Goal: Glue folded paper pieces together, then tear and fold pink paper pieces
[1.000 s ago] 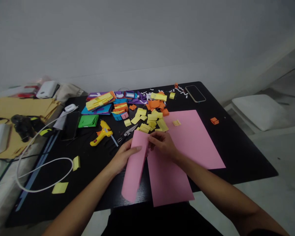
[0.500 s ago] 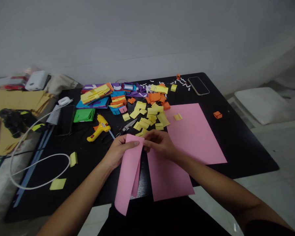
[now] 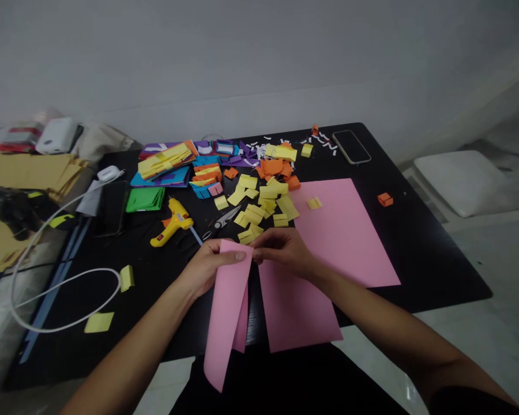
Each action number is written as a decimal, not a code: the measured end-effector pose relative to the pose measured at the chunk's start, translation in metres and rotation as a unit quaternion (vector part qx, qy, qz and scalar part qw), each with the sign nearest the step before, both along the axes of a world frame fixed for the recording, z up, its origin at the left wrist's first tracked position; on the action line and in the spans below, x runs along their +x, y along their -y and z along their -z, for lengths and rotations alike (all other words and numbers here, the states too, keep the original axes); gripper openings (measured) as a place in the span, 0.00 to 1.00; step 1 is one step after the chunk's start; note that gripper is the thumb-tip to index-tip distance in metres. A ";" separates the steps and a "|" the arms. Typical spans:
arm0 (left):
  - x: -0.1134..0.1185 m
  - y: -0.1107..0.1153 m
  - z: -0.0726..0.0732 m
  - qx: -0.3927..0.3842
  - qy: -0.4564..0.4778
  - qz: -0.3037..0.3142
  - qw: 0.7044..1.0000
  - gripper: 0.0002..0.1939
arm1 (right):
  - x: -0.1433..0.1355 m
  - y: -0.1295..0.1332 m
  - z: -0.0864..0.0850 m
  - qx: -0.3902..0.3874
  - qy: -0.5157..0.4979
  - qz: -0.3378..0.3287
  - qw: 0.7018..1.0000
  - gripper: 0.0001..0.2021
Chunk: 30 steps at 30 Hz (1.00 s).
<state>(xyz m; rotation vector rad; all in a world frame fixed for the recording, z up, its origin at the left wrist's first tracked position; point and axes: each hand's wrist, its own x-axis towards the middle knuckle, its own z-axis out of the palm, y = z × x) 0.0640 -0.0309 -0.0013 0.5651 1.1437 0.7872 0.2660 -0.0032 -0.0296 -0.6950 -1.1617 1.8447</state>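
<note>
Pink paper [image 3: 228,311], smooth and loosely doubled, hangs from both hands [image 3: 205,267] [image 3: 283,252].

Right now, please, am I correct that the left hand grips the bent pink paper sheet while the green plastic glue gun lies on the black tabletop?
The plastic glue gun is yellow, not green, as the head view shows; it lies on the black tabletop while the left hand grips the bent pink paper sheet.

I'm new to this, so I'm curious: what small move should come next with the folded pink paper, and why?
Perhaps align the lower edges of the folded pink paper: they hang apart, while the left hand grips its top and the right hand sits at its upper corner.
</note>
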 end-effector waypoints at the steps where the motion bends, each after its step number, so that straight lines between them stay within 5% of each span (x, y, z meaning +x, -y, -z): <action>1: 0.001 0.000 -0.001 -0.006 -0.002 -0.002 1.000 0.19 | 0.000 0.000 0.000 0.003 0.003 -0.001 1.000 0.08; 30: 0.002 0.002 -0.004 -0.015 -0.002 0.011 1.000 0.18 | 0.003 -0.001 -0.001 0.023 0.048 -0.010 0.999 0.10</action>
